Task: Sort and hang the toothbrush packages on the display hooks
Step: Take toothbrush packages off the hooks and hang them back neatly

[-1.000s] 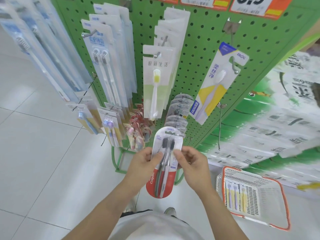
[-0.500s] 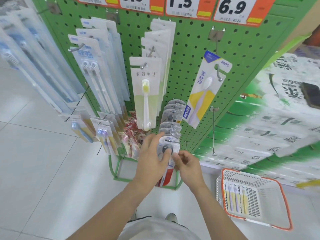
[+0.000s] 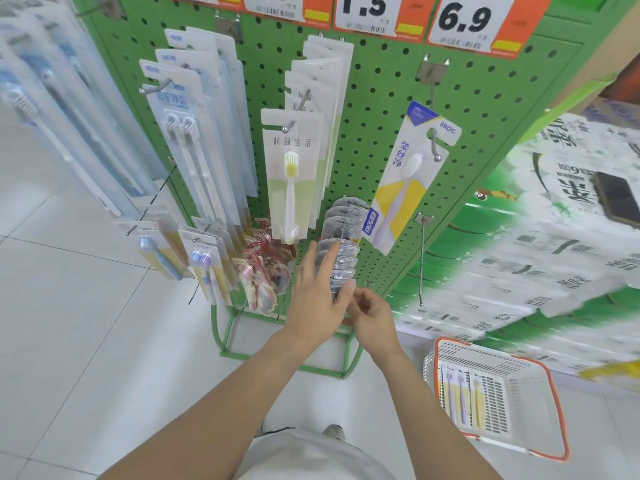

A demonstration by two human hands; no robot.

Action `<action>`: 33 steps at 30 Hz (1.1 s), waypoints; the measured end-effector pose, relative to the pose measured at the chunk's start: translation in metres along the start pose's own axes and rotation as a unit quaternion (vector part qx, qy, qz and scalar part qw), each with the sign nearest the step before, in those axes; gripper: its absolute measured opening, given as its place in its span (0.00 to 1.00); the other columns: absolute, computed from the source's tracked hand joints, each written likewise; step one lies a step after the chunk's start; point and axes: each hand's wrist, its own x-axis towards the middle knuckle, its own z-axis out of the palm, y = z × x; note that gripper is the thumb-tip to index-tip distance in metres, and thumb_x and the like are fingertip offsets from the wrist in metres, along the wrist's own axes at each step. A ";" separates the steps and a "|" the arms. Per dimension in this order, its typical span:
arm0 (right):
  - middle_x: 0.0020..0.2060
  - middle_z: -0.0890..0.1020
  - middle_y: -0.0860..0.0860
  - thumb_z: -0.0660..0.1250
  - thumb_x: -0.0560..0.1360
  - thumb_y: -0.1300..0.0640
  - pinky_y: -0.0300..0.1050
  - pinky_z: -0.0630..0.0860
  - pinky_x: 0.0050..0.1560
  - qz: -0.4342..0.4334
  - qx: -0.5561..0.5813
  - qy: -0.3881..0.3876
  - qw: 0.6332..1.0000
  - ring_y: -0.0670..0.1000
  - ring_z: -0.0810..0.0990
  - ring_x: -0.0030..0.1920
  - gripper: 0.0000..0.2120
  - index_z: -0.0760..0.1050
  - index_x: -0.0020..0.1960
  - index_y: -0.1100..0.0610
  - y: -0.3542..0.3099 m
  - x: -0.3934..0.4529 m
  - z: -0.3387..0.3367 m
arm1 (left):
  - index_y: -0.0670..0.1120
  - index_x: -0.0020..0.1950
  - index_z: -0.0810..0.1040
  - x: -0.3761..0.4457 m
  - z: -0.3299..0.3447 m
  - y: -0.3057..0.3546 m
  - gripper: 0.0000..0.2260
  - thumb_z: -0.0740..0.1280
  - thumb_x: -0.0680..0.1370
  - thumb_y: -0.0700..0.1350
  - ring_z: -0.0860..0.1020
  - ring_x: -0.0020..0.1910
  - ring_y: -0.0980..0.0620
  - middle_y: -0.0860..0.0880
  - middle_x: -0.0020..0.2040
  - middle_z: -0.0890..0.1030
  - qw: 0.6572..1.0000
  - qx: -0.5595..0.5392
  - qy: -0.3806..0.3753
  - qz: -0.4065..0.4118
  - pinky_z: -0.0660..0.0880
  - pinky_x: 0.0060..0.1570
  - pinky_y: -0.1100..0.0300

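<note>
Left hand (image 3: 317, 299) flat, fingers straight on hooked packs (image 3: 341, 237); right hand (image 3: 372, 315) curled behind, grip state unclear; pegboard (image 3: 381, 133) green

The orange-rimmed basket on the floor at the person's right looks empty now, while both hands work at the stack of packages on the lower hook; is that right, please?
Not quite: the orange-rimmed basket is not empty. The head view shows a toothbrush package lying in it. The rest holds: the left hand and right hand are at the stack of packages on the lower hook.

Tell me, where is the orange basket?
The orange basket sits on the floor at the lower right of the head view, right of the right hand and below the green pegboard, with toothbrush packs inside.
</note>
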 end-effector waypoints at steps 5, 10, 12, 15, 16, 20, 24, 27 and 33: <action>0.40 0.86 0.52 0.69 0.80 0.53 0.64 0.81 0.50 -0.032 -0.026 0.035 0.999 0.57 0.85 0.42 0.07 0.81 0.48 0.56 0.007 0.000 -0.001 | 0.58 0.81 0.56 0.005 0.000 -0.004 0.27 0.59 0.82 0.54 0.51 0.81 0.48 0.46 0.82 0.52 1.000 -0.017 -0.013 -0.003 0.56 0.78 0.46; 0.40 0.87 0.49 0.71 0.79 0.54 0.63 0.82 0.51 -0.048 -0.025 0.045 0.998 0.54 0.85 0.43 0.04 0.83 0.46 0.51 0.010 0.000 -0.008 | 0.54 0.81 0.56 0.007 -0.001 0.005 0.27 0.62 0.84 0.47 0.50 0.81 0.51 0.46 0.81 0.50 0.997 -0.066 -0.026 -0.016 0.53 0.76 0.56; 0.41 0.87 0.50 0.72 0.78 0.53 0.62 0.81 0.53 -0.048 -0.016 0.046 0.998 0.56 0.86 0.45 0.03 0.83 0.46 0.50 0.011 0.000 -0.012 | 0.54 0.81 0.57 0.007 0.000 0.003 0.27 0.62 0.84 0.46 0.51 0.81 0.50 0.46 0.81 0.51 0.997 -0.075 -0.030 -0.011 0.56 0.77 0.53; 0.40 0.87 0.49 0.73 0.77 0.56 0.55 0.81 0.52 -0.042 -0.015 0.039 0.998 0.51 0.85 0.44 0.02 0.84 0.48 0.54 0.010 0.003 -0.014 | 0.52 0.81 0.58 0.009 0.000 -0.004 0.27 0.62 0.83 0.43 0.53 0.81 0.50 0.46 0.81 0.53 0.996 -0.086 -0.025 -0.002 0.57 0.78 0.49; 0.39 0.87 0.48 0.73 0.77 0.58 0.52 0.80 0.50 -0.043 -0.019 0.036 0.998 0.49 0.84 0.42 0.02 0.84 0.48 0.56 0.009 0.004 -0.014 | 0.51 0.81 0.59 0.010 0.000 -0.004 0.26 0.63 0.83 0.42 0.53 0.80 0.51 0.45 0.81 0.54 0.996 -0.087 -0.022 0.003 0.56 0.78 0.51; 0.39 0.87 0.52 0.73 0.77 0.56 0.57 0.82 0.51 -0.044 -0.020 0.043 0.998 0.52 0.84 0.41 0.03 0.84 0.48 0.56 0.007 0.008 -0.011 | 0.49 0.81 0.58 0.008 0.001 0.001 0.28 0.64 0.83 0.43 0.52 0.78 0.60 0.45 0.81 0.53 0.995 -0.095 0.001 0.001 0.54 0.76 0.62; 0.40 0.87 0.53 0.73 0.78 0.56 0.59 0.83 0.50 -0.030 -0.018 0.048 0.998 0.55 0.85 0.42 0.05 0.84 0.49 0.58 0.010 0.010 -0.007 | 0.54 0.82 0.55 0.005 0.007 -0.001 0.31 0.66 0.82 0.48 0.49 0.81 0.51 0.44 0.81 0.52 0.994 -0.100 0.023 -0.026 0.60 0.77 0.44; 0.42 0.87 0.53 0.72 0.77 0.60 0.55 0.82 0.52 -0.020 -0.026 0.028 0.999 0.57 0.86 0.45 0.03 0.84 0.50 0.59 0.009 0.013 -0.007 | 0.56 0.82 0.54 0.005 0.008 -0.001 0.31 0.64 0.83 0.49 0.49 0.81 0.51 0.44 0.81 0.51 0.995 -0.097 0.027 -0.027 0.60 0.77 0.42; 0.45 0.85 0.51 0.64 0.79 0.69 0.46 0.81 0.53 0.030 0.055 0.103 0.993 0.50 0.84 0.48 0.11 0.81 0.50 0.55 -0.006 0.027 -0.014 | 0.59 0.81 0.53 0.007 0.007 0.002 0.29 0.62 0.83 0.51 0.50 0.81 0.49 0.44 0.82 0.51 0.997 -0.078 0.014 -0.024 0.59 0.77 0.46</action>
